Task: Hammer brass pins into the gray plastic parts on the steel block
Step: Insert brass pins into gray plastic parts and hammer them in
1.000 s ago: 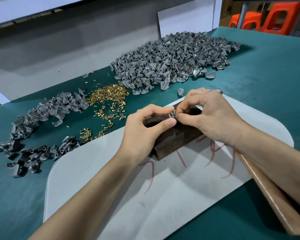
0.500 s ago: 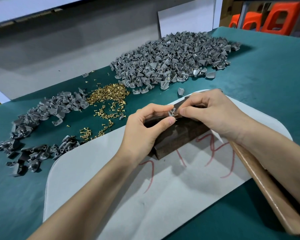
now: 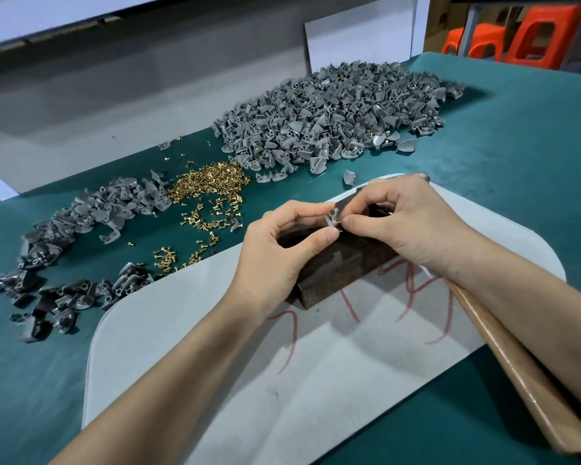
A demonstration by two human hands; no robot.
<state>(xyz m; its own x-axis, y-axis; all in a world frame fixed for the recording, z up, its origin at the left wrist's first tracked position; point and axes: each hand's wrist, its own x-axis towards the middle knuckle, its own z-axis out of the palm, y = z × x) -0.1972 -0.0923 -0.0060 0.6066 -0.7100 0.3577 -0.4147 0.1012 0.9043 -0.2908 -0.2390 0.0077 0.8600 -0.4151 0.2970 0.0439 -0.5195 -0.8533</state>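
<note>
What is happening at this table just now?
A person is fitting parts by hand. The left hand pinches a small gray plastic part over the dark rusty steel block, and the right hand pinches a tiny brass pin against it. No hammering yet: the brown wooden hammer handle lies under the right forearm. Beyond lie loose brass pins.

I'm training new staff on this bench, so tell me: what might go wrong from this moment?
1. The right hand pinches a tiny brass pin against the gray part held by the left hand; it may slip or seat crooked.
2. Both hands' fingertips crowd the part above the steel block, so a hammer blow could catch them.
3. The hammer handle lies under the right forearm and might get knocked.
</note>
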